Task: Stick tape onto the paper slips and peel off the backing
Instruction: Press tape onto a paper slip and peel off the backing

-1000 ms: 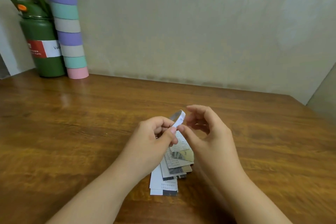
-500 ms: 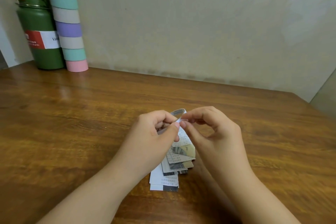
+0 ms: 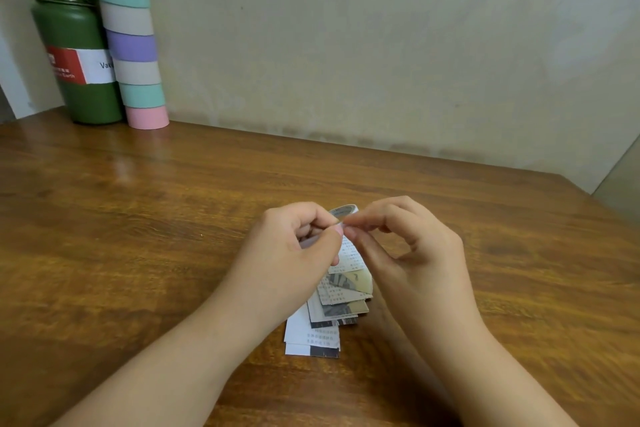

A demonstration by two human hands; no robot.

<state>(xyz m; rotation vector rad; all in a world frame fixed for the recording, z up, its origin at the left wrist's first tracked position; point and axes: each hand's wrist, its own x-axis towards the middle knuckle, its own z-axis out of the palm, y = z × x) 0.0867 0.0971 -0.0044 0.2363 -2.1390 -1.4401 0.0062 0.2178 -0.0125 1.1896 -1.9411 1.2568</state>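
Your left hand [image 3: 294, 253] grips the tape roll [image 3: 343, 211]; your right hand [image 3: 408, 250] pinches its end. The paper slips [image 3: 332, 308] look untaped.

Both forearms reach in from six o'clock. The left hand [image 3: 294, 250] and right hand [image 3: 412, 250] meet at centre, fingers curled, thumb and forefinger tips pinched together, nearly touching.

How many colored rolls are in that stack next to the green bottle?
7 show. The stack stands at the far left of the table, right of the green bottle: from the bottom pink, teal, grey, purple, grey, teal, purple. The frame cuts off the top, so more may sit above.
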